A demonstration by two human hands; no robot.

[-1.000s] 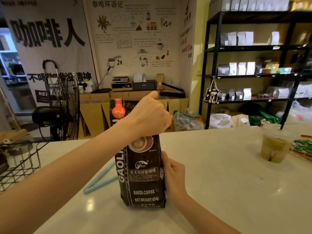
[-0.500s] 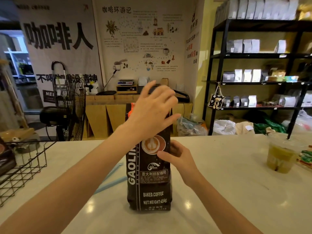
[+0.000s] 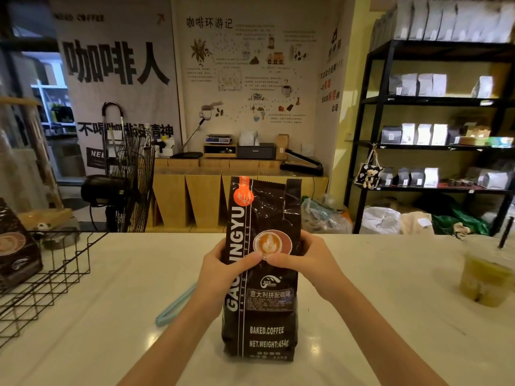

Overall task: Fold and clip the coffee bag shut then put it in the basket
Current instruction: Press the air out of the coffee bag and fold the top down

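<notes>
Glossy black foil makes up the coffee bag [image 3: 262, 274], which stands upright on the white counter [image 3: 376, 302], its crimped top edge still straight and unfolded above the orange tab. Both hands grip it at mid-height: the left hand [image 3: 220, 271] wraps the left edge with its thumb laid across the front, and the right hand [image 3: 306, 263] wraps the right edge, thumb pointing inward, so the two thumbs nearly meet just under the printed latte picture. Each hand is closed firmly around the bag.

The step in hand looks to be the fold. To do it well, the hands should slide up toward the slack upper part, press out trapped air, and crease the top down flat and square, keeping the base planted so the bag does not tip. A tight, even roll will give the clip something firm to bite; a loose or skewed fold would likely spring open, as this foil seems stiff.

The pale blue clip [image 3: 175, 305] lies on the counter just behind the left forearm, within easy reach. Farther left sits the black wire basket [image 3: 55, 277], which already holds another dark bag [image 3: 16, 246]. An iced green drink [image 3: 485, 277] stands well apart at the right.
</notes>
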